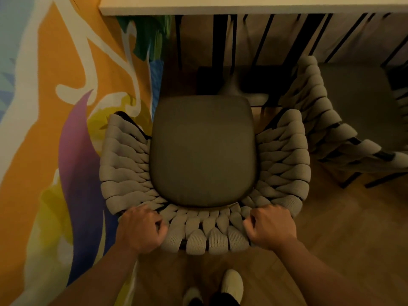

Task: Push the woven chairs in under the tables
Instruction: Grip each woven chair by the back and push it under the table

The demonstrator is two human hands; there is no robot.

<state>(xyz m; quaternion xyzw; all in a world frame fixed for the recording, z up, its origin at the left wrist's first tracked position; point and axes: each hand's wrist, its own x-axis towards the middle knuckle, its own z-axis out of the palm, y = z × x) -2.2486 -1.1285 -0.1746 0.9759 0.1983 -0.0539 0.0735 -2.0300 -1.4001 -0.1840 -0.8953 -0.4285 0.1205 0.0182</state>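
Past a pale shoe (232, 283), grips the back rim of the woven chair (202, 151) with left hand (141, 228) and right hand (272, 227), fingers curled over the weave. Stands between painted wall (55, 107) and second woven chair (326, 129), seat facing the white table (242, 5) beyond.

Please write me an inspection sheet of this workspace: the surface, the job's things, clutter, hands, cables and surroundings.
Surface: wooden floor; white table top at the far edge, with dark legs beneath it.
Job's things: near woven chair, its grey seat fully in view, not yet under the table; second woven chair to its right, turned at an angle.
Clutter: nothing seen.
Hands: left hand and right hand each grip the near chair's woven back rim.
Cables: nothing seen.
Surroundings: painted mural wall on the left; the person's pale shoes behind the chair.
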